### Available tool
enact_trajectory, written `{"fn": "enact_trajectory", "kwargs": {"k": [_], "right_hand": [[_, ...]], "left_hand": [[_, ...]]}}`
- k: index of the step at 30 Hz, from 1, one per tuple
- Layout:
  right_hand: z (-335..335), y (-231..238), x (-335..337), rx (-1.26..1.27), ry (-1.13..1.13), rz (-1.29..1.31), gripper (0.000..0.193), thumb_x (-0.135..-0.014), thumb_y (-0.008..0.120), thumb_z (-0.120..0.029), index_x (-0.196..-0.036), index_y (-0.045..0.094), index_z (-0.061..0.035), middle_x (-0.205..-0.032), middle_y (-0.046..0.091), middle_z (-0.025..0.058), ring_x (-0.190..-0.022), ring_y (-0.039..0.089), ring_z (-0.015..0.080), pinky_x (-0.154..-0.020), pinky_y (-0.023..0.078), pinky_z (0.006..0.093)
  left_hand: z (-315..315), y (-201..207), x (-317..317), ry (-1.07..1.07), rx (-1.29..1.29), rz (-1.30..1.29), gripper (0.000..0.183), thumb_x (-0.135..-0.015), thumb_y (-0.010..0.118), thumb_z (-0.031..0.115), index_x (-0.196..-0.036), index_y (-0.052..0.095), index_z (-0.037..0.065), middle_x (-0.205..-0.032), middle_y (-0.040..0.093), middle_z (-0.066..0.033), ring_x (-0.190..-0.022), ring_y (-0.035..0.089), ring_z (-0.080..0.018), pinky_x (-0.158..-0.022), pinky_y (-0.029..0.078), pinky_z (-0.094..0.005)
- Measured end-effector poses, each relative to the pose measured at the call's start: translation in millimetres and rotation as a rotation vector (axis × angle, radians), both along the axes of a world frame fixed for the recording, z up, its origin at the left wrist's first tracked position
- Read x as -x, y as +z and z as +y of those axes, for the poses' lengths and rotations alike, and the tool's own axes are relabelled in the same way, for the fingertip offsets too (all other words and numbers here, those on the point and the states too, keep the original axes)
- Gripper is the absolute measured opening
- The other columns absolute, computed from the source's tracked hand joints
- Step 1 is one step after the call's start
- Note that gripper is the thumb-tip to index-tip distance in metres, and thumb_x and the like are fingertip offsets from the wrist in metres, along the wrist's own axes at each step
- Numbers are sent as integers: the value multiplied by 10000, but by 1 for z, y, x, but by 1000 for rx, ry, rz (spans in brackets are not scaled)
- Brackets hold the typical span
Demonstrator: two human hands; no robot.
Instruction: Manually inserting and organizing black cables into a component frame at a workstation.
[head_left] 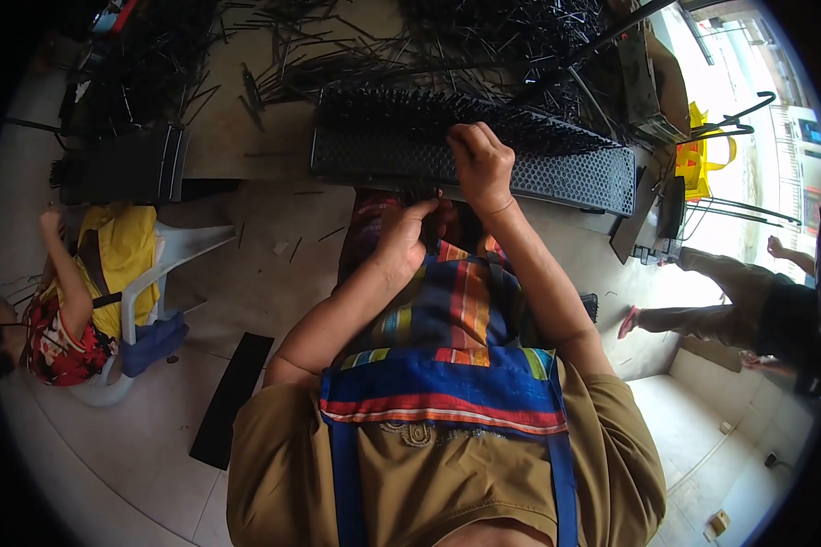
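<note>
Worktop (pixel 233 141) strewn with black sticks (pixel 497 32); perforated black tray (pixel 579 182) at its near edge. Right hand (pixel 485 169) clenched over tray, contents hidden; left hand (pixel 403 237) beneath near edge, finger state unclear.

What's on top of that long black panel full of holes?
Thin black pieces stand densely along the far side of the panel; the near strip shows bare holes. The right hand covers part of the middle, and the surface beneath the crowded pieces is hidden.
</note>
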State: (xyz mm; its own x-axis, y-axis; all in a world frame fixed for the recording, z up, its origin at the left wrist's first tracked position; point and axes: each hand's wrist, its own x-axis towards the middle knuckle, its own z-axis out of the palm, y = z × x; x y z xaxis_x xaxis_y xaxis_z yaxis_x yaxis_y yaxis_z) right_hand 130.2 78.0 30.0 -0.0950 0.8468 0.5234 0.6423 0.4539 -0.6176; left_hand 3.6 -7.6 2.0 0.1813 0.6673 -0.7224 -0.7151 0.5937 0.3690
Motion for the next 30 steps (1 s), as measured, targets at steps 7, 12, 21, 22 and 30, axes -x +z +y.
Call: {"fn": "enact_trajectory", "kwargs": {"k": [7,12,21,22,30], "right_hand": [[7,10,8,57,-6,-53,90,-791,700,-60,-880,707,-62,-800,638,91,-663,649,274,-570,497,328],[0,8,-1,80,15,-191,114,-795,697,-110,-904,707,-76,-833,630,103,-666,639,295,-565,497,346],[-20,-5,-17,699,-8,589,126,-782,705,-19,-888,641,3,-741,666,24,-689,577,51,-597,480,244],[-18,-6,-17,698,-8,592,126,-782,705,-19,-888,641,3,-741,666,24,-689,577,51,-597,480,244],[3,1,-10,138,-127,271,103,-779,721,-24,-834,635,-38,-706,631,46,-599,581,118,-538,460,250]], "left_hand": [[1,2,-2,12,-10,-56,92,-847,653,56,-939,656,48,-803,681,-70,-671,635,-161,-548,450,-264],[2,-1,-4,30,-2,-96,104,-849,665,64,-950,649,43,-800,676,-74,-662,629,-166,-551,457,-266],[4,5,-4,-47,-46,-15,122,-862,643,65,-982,643,48,-866,700,-90,-729,666,-181,-591,495,-291],[5,7,-4,-47,-9,35,125,-866,633,63,-989,640,46,-880,705,-98,-740,672,-185,-593,499,-297],[1,-4,-6,-59,-16,20,139,-854,606,35,-991,628,36,-868,707,-114,-730,670,-185,-591,497,-294]]}}
